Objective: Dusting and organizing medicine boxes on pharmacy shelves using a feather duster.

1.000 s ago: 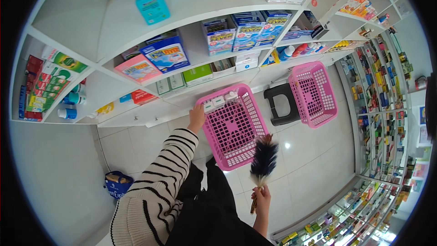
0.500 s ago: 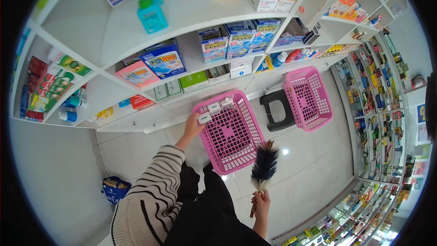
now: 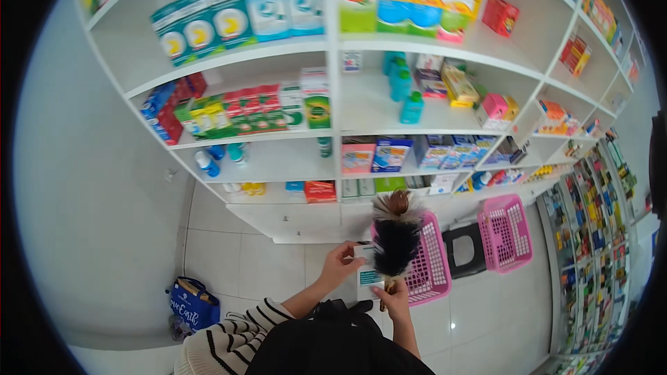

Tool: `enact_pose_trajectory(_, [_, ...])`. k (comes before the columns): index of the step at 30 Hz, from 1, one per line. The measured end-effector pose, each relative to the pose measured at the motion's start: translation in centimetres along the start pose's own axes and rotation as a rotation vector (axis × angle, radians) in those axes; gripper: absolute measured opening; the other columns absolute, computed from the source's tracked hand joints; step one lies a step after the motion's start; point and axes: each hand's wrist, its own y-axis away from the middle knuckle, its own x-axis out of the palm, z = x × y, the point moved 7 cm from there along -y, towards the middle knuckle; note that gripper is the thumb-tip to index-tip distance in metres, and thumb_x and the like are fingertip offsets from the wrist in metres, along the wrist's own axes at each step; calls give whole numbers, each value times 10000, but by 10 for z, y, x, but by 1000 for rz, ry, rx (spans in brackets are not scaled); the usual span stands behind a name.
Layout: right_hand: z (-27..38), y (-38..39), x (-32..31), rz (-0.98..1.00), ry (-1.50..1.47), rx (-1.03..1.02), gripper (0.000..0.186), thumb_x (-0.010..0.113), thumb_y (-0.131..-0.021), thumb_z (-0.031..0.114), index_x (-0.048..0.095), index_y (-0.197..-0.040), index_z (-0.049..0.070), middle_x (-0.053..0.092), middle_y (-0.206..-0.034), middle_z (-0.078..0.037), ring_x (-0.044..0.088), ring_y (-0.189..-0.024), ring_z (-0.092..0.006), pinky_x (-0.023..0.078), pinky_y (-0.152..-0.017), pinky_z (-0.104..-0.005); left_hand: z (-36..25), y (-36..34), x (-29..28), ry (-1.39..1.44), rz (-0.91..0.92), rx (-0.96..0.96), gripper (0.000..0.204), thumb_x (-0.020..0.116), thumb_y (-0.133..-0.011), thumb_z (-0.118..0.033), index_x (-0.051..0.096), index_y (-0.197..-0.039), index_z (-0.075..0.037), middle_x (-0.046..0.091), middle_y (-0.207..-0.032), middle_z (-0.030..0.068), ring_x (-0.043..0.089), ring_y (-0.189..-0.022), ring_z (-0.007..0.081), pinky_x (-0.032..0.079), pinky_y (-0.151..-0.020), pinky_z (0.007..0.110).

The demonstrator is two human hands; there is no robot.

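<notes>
My left hand [image 3: 339,262] grips the top left of an upright white box with a teal label [image 3: 369,276] in front of my body. My right hand [image 3: 389,297] is closed round the handle of a feather duster [image 3: 394,232], its thumb against the lower right of that box. The duster's dark plume, tipped pale and brown, stands up over the box's right side and part of a pink basket [image 3: 436,257] on the floor behind it.
White shelving [image 3: 438,48] holding packages, bottles and boxes faces me. A second pink basket [image 3: 517,232] sits beside a black stool [image 3: 462,248]. A blue bag [image 3: 194,305] lies by the left wall [image 3: 97,201]. Packed shelves [image 3: 583,250] run along the right.
The view has tilted up to show more shelves. My left hand has moved from the basket toward my body with a white box, and my right hand with the duster now meets it.
</notes>
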Motion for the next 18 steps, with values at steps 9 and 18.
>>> enact_pose_trajectory(9, [5,18,134,26,-192,-78,316,647,-768,0,512,-1053,29,585,-894,-26,554,-757,-100,452,-658,-228,-9,84,-64,595,90,-178,553,458,-899,-381,342,-1311,-31,466,-1260,85,431,-1184,221,323,-1003,364])
enact_pose_trajectory(18, [43,9,149,464,397,105,239,463,-924,264,581,-905,57,510,-642,23,456,-557,-36,366,-499,-173,-32,100,-131,920,29,-160,575,264,-920,-483,341,-1340,-98,382,-1357,112,426,-1182,302,346,-971,468])
